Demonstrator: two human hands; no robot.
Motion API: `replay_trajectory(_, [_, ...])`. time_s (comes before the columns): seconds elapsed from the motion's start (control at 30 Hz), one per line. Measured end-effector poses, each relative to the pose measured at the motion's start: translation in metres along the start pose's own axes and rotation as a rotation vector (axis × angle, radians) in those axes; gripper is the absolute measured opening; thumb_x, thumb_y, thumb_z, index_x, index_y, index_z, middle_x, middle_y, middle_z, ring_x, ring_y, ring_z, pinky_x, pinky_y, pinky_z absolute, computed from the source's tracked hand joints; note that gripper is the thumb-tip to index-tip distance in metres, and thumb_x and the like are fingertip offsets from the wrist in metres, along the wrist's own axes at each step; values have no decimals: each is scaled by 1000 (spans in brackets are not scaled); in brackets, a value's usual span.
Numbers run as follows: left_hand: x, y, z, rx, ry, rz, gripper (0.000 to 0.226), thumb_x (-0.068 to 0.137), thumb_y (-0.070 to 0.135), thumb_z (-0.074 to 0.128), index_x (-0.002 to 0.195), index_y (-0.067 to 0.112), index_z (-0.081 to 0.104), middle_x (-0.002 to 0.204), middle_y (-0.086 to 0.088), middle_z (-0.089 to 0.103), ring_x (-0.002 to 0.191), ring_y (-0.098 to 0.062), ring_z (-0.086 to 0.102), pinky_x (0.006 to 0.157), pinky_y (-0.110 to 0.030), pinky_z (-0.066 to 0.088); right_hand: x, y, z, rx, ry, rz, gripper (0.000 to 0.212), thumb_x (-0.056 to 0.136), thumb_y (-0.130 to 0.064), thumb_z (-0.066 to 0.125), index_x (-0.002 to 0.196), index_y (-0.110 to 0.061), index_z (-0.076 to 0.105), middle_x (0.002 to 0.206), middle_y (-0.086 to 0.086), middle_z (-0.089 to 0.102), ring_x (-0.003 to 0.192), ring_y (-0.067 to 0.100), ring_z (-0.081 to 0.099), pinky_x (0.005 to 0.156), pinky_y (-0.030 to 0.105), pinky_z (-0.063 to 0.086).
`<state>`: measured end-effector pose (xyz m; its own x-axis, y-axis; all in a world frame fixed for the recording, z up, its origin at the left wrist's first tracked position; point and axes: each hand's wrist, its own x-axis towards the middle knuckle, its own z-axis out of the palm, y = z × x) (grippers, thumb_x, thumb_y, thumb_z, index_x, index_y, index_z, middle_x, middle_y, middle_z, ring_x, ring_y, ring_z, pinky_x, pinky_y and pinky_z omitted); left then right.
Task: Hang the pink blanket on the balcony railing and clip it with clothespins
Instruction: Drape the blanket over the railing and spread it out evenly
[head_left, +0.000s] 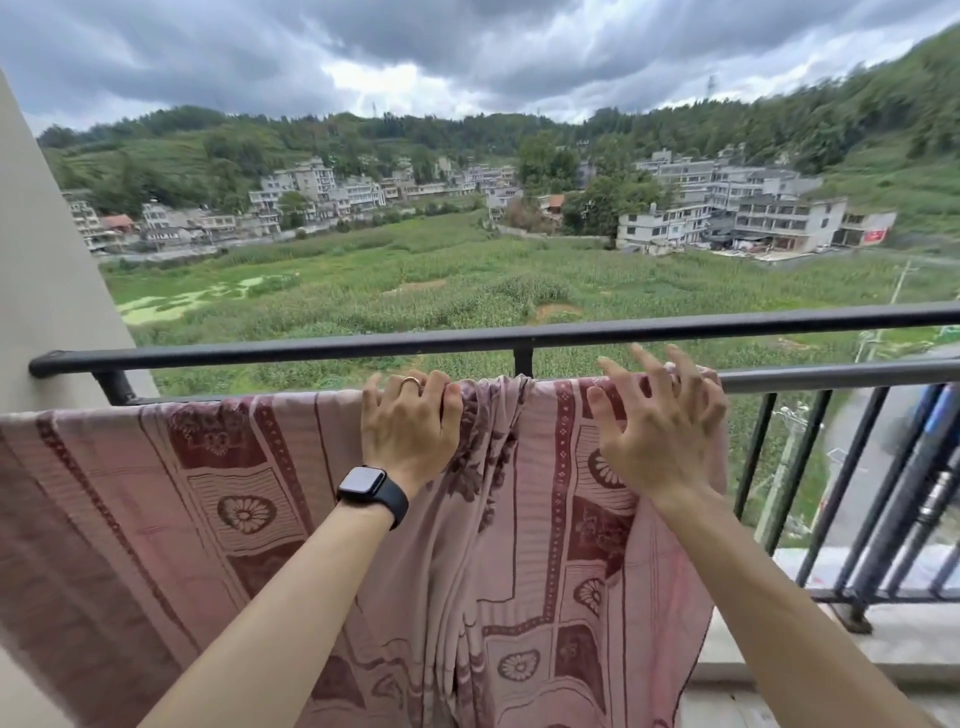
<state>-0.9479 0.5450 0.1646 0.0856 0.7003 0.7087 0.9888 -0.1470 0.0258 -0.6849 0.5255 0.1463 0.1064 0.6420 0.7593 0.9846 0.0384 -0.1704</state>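
Observation:
The pink blanket (218, 499), patterned with dark red flowers and bands, is draped over the lower bar of the black balcony railing (831, 376) and hangs down toward me. It is bunched into folds between my hands. My left hand (410, 426), with a ring and a black watch on the wrist, curls over the bar and grips the blanket's top edge. My right hand (660, 426) is just to the right, fingers spread, resting against the blanket near its right end. No clothespins are visible.
A second, higher rail (311, 351) runs across above the draped bar. A beige wall (47, 270) borders the left. Vertical black balusters (831, 493) and a blue-and-black pole (930, 467) stand at right. Beyond lie fields and buildings far below.

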Motion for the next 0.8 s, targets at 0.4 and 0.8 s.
replay_trajectory(0.4, [12,-36,4,55,62,210,42,103,41,32,107,17,65,88,-5,68,82,-30,62,79,-41,42,39,65,19,13,168,-142,48,104,-47,34,92,-18,69,82,2,67,80,24,54,82,40,30])
replay_trajectory(0.8, [32,-74,-1,-17,3,144,54,103,43,26,97,8,67,79,-7,69,74,-31,66,71,-42,52,64,75,14,-57,153,6,48,102,-43,42,87,-9,72,86,11,76,90,30,65,99,51,32])
